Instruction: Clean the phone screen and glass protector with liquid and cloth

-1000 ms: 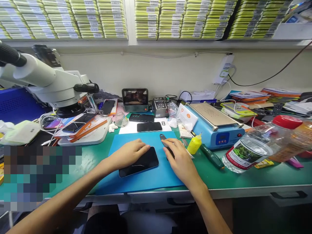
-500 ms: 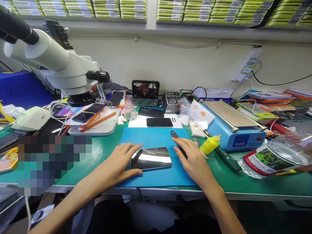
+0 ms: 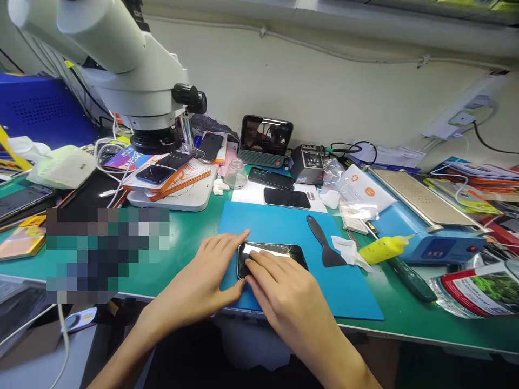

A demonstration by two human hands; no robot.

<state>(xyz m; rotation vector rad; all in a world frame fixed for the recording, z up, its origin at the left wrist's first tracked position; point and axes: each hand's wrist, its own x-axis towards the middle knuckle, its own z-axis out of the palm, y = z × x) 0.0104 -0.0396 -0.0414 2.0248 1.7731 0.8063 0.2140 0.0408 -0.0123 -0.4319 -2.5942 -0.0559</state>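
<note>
A smartphone (image 3: 297, 253) with a dark, glossy screen lies face up on a blue mat (image 3: 279, 220). Around its left end is my left hand (image 3: 211, 273), thumb and forefinger spread apart near the lower and upper edges. My right hand (image 3: 284, 289) lies across the screen, fingers stretched toward the left end, with the fingertips on the glass. It covers much of the phone's middle and lower edge. To the right, a black plastic scraper (image 3: 324, 243) rests on the mat, its wide blade toward me, untouched.
A microscope (image 3: 150, 97) overhangs the left side, beside stacked phones and boxes. Behind the mat lie another phone (image 3: 287, 198) and a glass jar (image 3: 235, 174). At the right are a yellow bottle (image 3: 381, 249), a green-handled tool (image 3: 413, 278), a blue heating plate (image 3: 441, 243) and a clear tub (image 3: 474, 289).
My right hand has left the scraper and moved left onto the phone's screen. My left hand stays around the phone's left end. The view has tilted and shifted.
</note>
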